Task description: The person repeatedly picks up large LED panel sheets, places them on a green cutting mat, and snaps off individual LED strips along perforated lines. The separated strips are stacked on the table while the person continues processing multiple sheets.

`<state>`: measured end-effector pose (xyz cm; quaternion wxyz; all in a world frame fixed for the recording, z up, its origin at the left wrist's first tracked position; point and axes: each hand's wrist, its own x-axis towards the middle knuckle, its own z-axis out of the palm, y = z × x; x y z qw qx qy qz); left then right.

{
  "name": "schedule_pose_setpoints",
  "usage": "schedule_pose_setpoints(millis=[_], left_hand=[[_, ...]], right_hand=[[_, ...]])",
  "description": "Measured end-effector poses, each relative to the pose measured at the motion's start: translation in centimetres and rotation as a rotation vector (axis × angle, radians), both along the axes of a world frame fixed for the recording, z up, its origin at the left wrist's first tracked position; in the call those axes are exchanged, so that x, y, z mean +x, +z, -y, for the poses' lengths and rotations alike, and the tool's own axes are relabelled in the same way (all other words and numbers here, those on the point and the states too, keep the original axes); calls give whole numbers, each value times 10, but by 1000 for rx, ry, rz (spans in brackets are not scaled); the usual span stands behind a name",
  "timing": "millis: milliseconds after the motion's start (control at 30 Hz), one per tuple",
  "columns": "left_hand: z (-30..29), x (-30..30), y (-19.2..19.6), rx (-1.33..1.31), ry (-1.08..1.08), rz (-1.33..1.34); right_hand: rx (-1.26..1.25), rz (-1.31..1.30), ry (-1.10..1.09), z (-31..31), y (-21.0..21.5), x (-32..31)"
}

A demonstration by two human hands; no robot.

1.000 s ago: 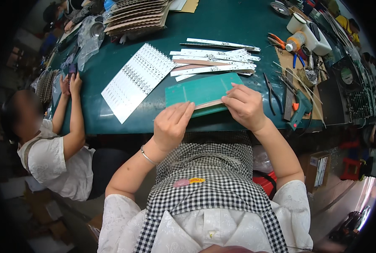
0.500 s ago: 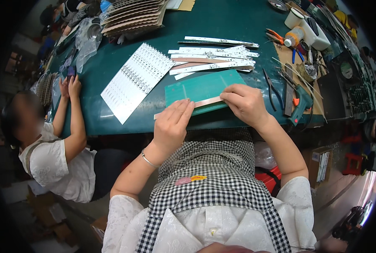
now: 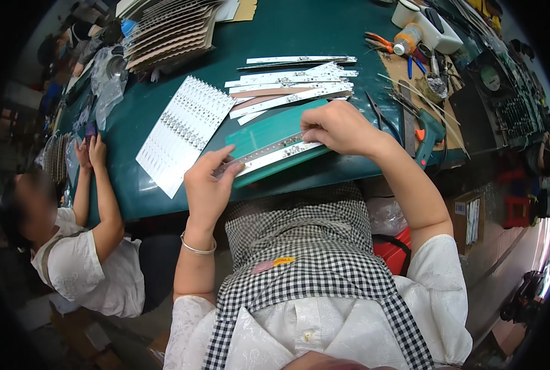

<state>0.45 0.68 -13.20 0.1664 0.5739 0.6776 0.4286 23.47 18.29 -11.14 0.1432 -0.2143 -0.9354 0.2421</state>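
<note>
— How far along is it?

— Judging by the table, partway: the white panel lies whole at left, loose strips are piled beyond, and one strip is on the green pad at the near edge.

— And the hands?

— Left hand pinches the strip's left end, fingers flat. Right hand curls, gripping its right end.

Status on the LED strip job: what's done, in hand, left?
Done, apparently: loose white strips piled beyond the green board. In hand: left hand and right hand hold one strip on that board. Left, probably: the uncut white panel beside it.
</note>
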Motion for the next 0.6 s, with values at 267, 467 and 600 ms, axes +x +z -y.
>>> schedule_pose_setpoints(millis=[267, 467, 600], left_hand=[[4, -4, -3, 90, 79, 1013], [-1, -1, -3, 179, 28, 982], [-4, 2, 4, 202, 18, 873]], right_hand=[[101, -225, -104, 14, 17, -3], [-525, -127, -169, 12, 14, 7], [-505, -77, -231, 10, 26, 6]])
